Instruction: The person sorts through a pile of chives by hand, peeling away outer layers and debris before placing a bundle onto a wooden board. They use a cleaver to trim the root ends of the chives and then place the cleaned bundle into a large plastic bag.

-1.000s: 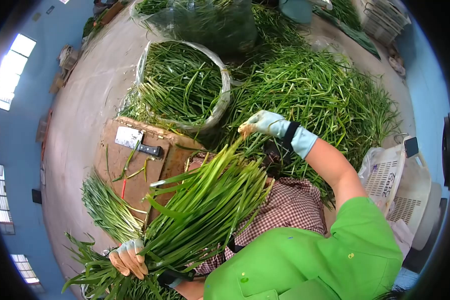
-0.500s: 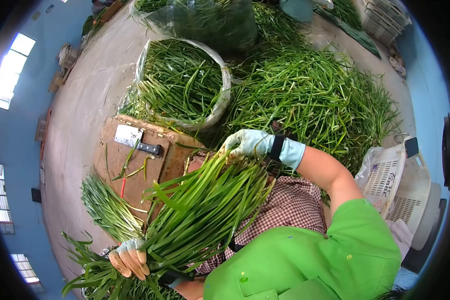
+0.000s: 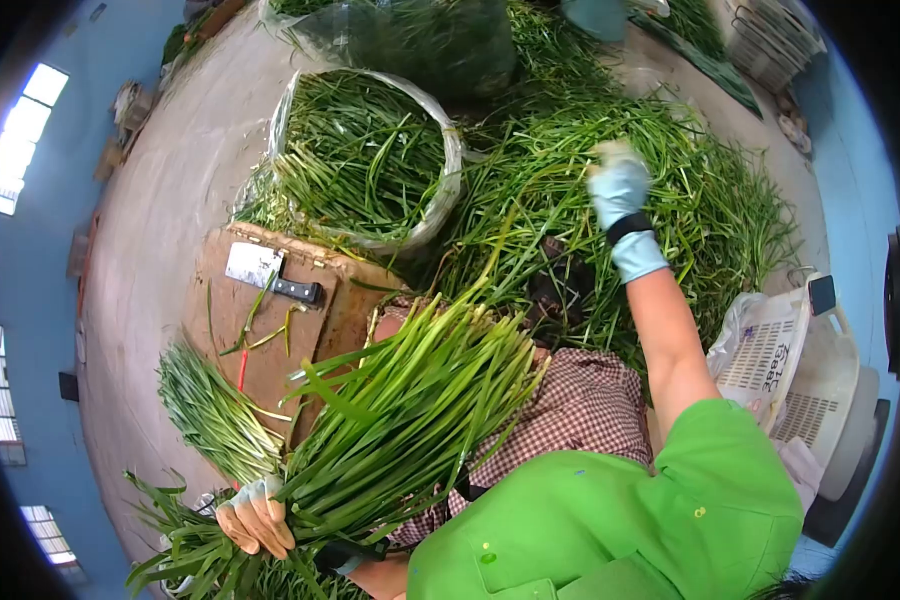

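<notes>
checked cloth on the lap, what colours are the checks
The cloth has dark reddish-brown and whitish checks, seen best in the head view.

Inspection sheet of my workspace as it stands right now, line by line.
Surface: brown board, stained, with stray leaves on it.
Job's things: large bunch of long green leaves in hand; smaller bunch at the board's edge; cleaver lying flat on the board.
Clutter: loose heap of greens beside an open plastic bag filled with more; a thin red item on the board.
Grippers: gloved left hand closed on the large bunch; gloved right hand over the heap, blurred, grip unclear.
Cables: nothing seen.
Surroundings: pale floor, blue walls, white baskets at the right of the view.
</notes>
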The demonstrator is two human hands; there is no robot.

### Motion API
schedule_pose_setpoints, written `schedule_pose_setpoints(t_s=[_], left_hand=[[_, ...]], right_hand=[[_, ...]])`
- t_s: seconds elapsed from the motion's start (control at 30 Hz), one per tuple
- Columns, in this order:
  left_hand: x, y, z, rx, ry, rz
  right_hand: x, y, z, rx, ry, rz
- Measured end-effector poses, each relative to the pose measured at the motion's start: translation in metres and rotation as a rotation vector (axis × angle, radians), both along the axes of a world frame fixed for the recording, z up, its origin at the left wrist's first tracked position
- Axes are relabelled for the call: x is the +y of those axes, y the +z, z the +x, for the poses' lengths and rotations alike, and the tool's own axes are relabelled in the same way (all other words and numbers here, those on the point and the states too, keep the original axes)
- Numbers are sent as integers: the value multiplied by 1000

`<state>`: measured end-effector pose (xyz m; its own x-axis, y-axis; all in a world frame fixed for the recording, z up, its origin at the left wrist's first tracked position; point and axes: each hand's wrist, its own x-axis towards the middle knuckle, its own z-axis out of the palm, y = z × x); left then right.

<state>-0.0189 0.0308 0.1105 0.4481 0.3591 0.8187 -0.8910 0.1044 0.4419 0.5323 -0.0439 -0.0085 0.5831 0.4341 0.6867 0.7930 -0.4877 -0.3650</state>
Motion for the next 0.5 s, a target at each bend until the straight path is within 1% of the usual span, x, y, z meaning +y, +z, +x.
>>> schedule_pose_setpoints(t_s=[0.03,0.07,0.13,0.17,0.2,0.23,0.27,0.3,0.33,0.4,0.43,0.47,0.5], left_hand=[[-1,2,-1,37,-85,-12],[-3,4,4,36,-53,-13],[1,5,21,31,-37,-18],[7,6,36,-71,-72,53],[9,9,45,-170,-106,126],[1,10,36,-96,-82,55],[-7,10,27,-24,-63,-17],[-9,2,15,-26,-27,-56],[-7,-1,9,-26,12,-97],[10,11,30,-70,-180,97],[6,11,35,-108,-83,110],[5,9,32,-118,-61,123],[4,6,29,-128,-39,136]], right_hand=[[-9,19,4,-314,-419,-210],[-15,10,8,-328,-335,-245],[-13,36,-35,384,129,-576],[-12,27,-53,494,494,-606],[-5,13,-72,672,774,-647],[2,6,-92,741,1008,-658],[13,2,-111,791,1126,-685],[26,-20,-122,793,1282,-619],[37,-49,-136,1155,1381,-494],[41,-41,-148,1541,1210,-869],[42,-33,-148,1472,1121,-815],[40,-19,-148,1405,1031,-766],[39,-15,-143,1406,977,-582]])
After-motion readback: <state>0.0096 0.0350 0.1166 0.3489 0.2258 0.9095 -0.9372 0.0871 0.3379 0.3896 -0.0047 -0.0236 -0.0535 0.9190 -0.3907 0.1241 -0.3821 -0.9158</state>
